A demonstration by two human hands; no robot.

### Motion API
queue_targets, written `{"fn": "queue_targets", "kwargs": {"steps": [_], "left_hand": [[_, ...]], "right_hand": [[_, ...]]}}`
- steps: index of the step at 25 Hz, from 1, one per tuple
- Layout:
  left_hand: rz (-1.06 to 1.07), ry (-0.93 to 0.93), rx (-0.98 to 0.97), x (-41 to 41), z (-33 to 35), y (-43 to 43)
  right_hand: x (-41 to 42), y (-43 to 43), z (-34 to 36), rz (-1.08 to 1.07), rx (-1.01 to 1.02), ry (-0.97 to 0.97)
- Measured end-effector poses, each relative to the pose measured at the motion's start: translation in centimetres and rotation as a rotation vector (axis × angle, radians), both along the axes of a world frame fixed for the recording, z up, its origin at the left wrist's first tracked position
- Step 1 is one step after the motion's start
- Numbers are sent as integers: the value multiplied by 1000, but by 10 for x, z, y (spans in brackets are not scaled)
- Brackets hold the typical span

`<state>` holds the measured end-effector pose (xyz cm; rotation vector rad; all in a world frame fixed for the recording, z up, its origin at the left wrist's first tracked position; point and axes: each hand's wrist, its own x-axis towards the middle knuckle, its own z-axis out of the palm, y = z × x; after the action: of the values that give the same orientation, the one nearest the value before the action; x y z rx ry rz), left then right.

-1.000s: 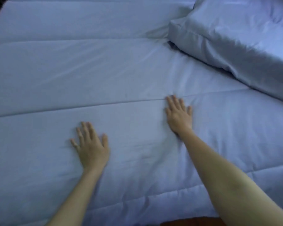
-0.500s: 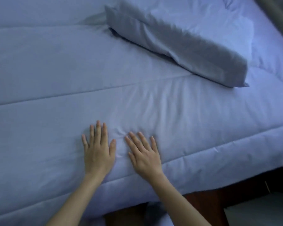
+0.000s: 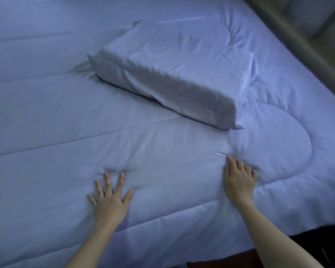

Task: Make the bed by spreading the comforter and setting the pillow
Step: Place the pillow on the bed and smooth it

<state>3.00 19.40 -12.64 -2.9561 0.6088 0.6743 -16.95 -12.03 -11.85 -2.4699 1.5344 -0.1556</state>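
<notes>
Left hand spread flat, right hand seemingly flat, pressing comforter; pillow just beyond

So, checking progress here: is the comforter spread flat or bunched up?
Spread flat. The comforter covers the bed, puckered only where the left hand and right hand press it.

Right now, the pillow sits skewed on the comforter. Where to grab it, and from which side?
Probably its near long side, approached from the person's side, one hand toward each end. The pillow lies diagonally with that tall side wall facing the hands, so a grip can close around it. Left hand and right hand both press flat on the comforter, holding nothing.
</notes>
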Motion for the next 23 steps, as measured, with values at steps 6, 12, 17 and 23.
{"fn": "queue_targets", "kwargs": {"steps": [6,12,17,23], "left_hand": [[-12,171,105,20,16,-12],[-24,89,115,25,12,-8],[-13,191,108,32,16,-9],[194,301,-449,46,72,-20]], "right_hand": [[164,-81,97,-573,530,-922],[144,-149,79,-357,459,-362],[134,-121,114,-87,245,-255],[113,60,126,173,238,-305]]}}
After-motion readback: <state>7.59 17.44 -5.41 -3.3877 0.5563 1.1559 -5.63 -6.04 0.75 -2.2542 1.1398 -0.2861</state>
